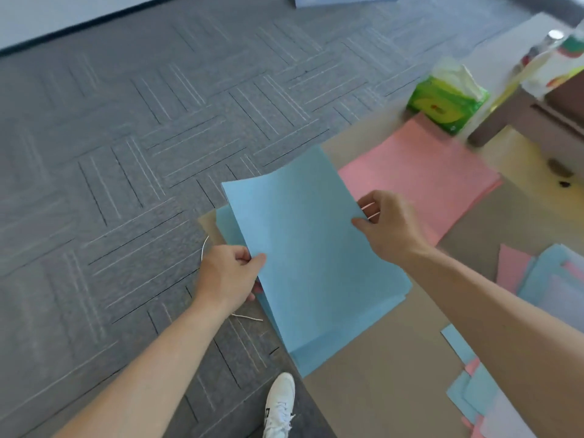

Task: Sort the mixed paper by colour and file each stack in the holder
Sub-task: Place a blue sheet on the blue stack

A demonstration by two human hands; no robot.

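A stack of blue paper [309, 248] is held just above the brown table [379, 374], over more blue sheets lying at the table's left edge. My left hand [227, 273] pinches the stack's left edge, thumb on top. My right hand [388, 222] pinches its right edge. A pink stack [423, 175] lies flat behind the blue one. A mixed pile of pink, blue and pale lilac sheets [543, 286] lies at the right, partly hidden by my right forearm. No holder is in sight.
A green tissue pack [445, 102] sits beyond the pink stack. A brown raised shelf [543, 121] with a plastic-wrapped item stands at the back right. Grey carpet [126, 153] lies to the left, with my white shoe [279, 406] below.
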